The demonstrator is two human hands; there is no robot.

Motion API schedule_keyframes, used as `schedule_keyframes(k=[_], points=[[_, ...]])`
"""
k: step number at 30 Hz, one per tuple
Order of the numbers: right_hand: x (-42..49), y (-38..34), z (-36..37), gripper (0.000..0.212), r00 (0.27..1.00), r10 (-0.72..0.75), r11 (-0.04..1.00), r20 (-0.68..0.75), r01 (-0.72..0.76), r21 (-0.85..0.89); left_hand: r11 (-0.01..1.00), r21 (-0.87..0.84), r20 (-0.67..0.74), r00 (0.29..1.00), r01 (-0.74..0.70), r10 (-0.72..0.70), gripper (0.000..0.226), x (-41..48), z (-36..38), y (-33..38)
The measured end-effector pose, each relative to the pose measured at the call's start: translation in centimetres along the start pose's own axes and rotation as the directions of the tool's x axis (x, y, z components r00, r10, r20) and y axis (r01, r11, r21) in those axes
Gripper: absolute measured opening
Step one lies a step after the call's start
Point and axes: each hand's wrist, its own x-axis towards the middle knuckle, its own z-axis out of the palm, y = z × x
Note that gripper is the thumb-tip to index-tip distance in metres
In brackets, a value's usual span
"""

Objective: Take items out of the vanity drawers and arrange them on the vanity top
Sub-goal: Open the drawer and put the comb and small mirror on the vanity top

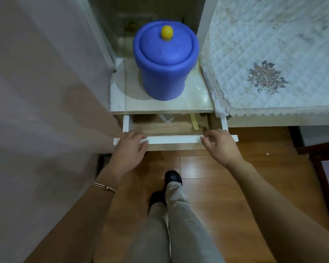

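Note:
A white drawer (174,139) stands partly pulled out under the vanity top (133,103). My left hand (130,147) rests on the left end of its front panel, fingers curled over the top edge. My right hand (219,145) is at the right end, fingers bent and touching the front edge. Inside the drawer, a white comb (166,117) and a pale yellow handle-like item (194,121) show at the back; the rest of the inside is hidden under the top. A blue lidded container (164,59) with a yellow knob stands on the vanity top.
A quilted white cloth (273,54) with lace trim covers the surface to the right. A pale wall (46,92) runs close on the left. Below are a wooden floor (207,183), my legs and dark shoes. Dark furniture (319,160) stands at the right edge.

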Motion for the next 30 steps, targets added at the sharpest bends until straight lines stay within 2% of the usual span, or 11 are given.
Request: schedule_keyframes(k=[4,10,16,21,27,30], points=[[-1.7,-0.3,0.0,0.031,1.0,0.025,1.0,0.01,-0.025,0.009,0.998,0.033,0.033,0.998,0.053,-0.054,0.028,-0.8,0.2,0.8],[-6.0,0.8,0.7,0.025,0.994,0.071,0.997,0.083,-0.074,0.035,0.998,-0.046,0.02,0.999,0.043,-0.042,0.023,-5.7,1.5,0.3],[-10.6,1.7,1.9,0.046,0.986,0.127,0.991,0.104,-0.13,0.021,0.993,-0.092,0.09,0.994,0.069,-0.061,0.027,-9.7,3.0,-0.7],[-11.5,1.3,2.0,0.046,0.978,0.161,0.987,0.133,-0.163,0.005,0.98,-0.126,0.035,0.988,0.152,-0.149,0.032,-10.5,3.3,-0.4],[-11.5,1.5,1.8,0.047,0.981,0.134,0.991,0.139,-0.136,-0.001,0.977,-0.136,0.046,0.986,0.167,-0.162,0.034,-10.3,3.4,-0.4],[-10.8,1.8,2.1,0.046,0.979,0.13,0.991,0.158,-0.124,-0.042,0.986,-0.061,0.038,0.987,0.155,-0.153,0.033,-9.8,3.7,-0.5]])
